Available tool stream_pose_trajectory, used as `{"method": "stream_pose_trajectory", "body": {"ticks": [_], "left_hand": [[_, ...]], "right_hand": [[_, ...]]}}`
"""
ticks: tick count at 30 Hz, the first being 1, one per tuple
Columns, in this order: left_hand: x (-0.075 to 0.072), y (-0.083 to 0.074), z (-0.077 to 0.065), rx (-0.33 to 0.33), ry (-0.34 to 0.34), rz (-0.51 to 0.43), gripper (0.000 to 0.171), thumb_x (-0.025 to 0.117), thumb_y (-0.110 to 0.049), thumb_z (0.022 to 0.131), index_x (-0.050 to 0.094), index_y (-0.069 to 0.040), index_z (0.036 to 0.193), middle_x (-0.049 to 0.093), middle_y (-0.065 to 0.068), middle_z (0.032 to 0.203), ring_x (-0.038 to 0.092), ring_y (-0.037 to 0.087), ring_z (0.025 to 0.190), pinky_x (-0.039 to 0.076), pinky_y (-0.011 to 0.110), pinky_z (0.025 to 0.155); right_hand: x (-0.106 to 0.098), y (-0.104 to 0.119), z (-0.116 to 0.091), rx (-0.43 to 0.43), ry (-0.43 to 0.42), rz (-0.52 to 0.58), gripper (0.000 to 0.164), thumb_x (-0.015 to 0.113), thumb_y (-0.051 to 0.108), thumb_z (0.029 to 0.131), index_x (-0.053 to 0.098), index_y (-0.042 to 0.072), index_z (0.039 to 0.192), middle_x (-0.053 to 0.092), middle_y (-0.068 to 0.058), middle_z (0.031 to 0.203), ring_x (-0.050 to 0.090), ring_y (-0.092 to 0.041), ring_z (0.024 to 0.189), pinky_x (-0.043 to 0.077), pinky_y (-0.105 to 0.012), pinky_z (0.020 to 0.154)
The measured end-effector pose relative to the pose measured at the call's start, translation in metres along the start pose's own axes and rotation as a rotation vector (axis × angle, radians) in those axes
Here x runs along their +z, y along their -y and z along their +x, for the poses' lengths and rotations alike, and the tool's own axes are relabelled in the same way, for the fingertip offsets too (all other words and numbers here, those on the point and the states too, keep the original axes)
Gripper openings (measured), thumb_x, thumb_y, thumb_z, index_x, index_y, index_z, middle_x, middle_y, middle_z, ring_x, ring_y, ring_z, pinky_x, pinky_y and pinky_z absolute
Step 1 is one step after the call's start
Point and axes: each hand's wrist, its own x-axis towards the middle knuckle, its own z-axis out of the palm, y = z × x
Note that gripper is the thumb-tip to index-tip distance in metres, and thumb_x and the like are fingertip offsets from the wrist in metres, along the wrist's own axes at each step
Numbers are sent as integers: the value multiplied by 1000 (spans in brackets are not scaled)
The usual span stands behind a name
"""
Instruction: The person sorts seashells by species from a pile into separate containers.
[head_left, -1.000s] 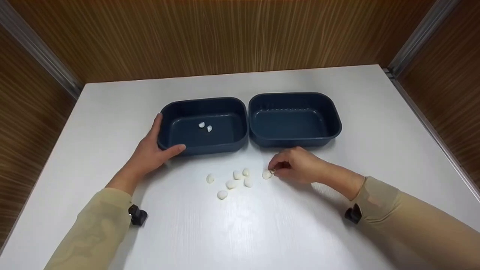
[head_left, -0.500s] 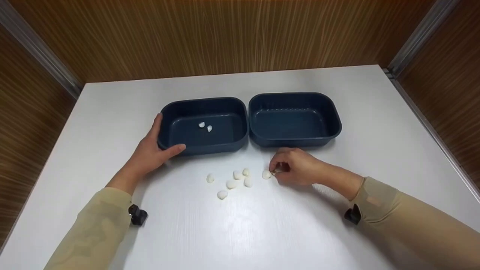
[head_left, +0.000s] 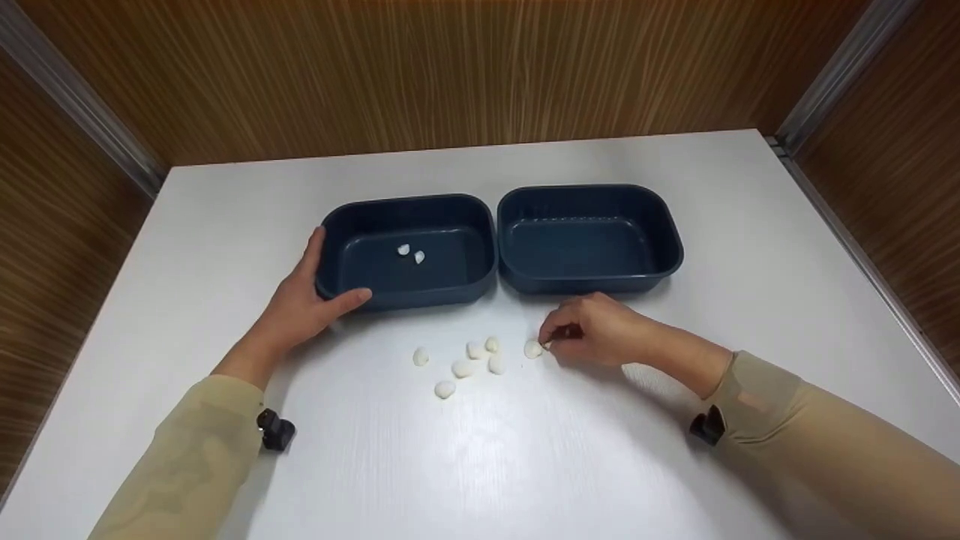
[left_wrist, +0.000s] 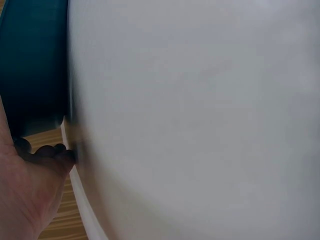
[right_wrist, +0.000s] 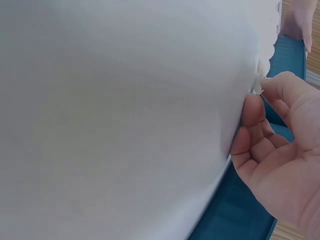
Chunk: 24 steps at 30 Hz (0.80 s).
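My left hand (head_left: 300, 300) lies against the near left corner of the left dark blue bin (head_left: 397, 298), thumb along its front and fingers along its left side. Two small white shells (head_left: 403, 250) lie inside this bin. Over the table, the thumb and forefinger of my right hand (head_left: 600, 330) pinch a small pale shell (right_wrist: 258, 86), mostly hidden by the fingers. Right at those fingertips is another white shell (head_left: 532, 349). Several more white shells, among them a front one (head_left: 445, 389), are scattered to its left on the table.
A second dark blue bin (head_left: 592, 285) stands close beside the first, on its right. The white table (head_left: 480, 465) ends at a wood-grain panel (head_left: 450, 82) behind, with similar panels at both sides.
My right hand shifts only slightly at the same spot, and the small shell in its fingertips turns and shows less. My left hand and the bins stay in place.
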Motion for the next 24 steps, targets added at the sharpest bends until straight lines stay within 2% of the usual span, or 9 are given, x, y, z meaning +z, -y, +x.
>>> {"method": "stream_pose_trajectory", "body": {"ticks": [6,19,24], "left_hand": [[1,0,1,1,-1,-1,120,74,-63,92,-9,-26,171,5,12,177,14,38,161,18,59,127],[-1,-1,0,-4,5,-3,120,74,-62,93,-9,-24,171,5,12,177,14,38,161,18,60,127],[-1,-2,-1,-6,7,-1,120,74,-63,93,-10,-26,171,5,12,177,14,38,161,18,60,127]], "right_hand": [[-2,1,1,18,27,24,14,78,2,91,82,12,99,73,8,87,62,-7,77,56,-29,73],[0,0,1,42,37,7,11,78,3,90,81,10,98,68,7,82,58,-7,74,51,-26,69],[0,0,1,42,35,11,12,78,2,89,80,10,99,67,7,81,58,-7,73,51,-26,69]]}}
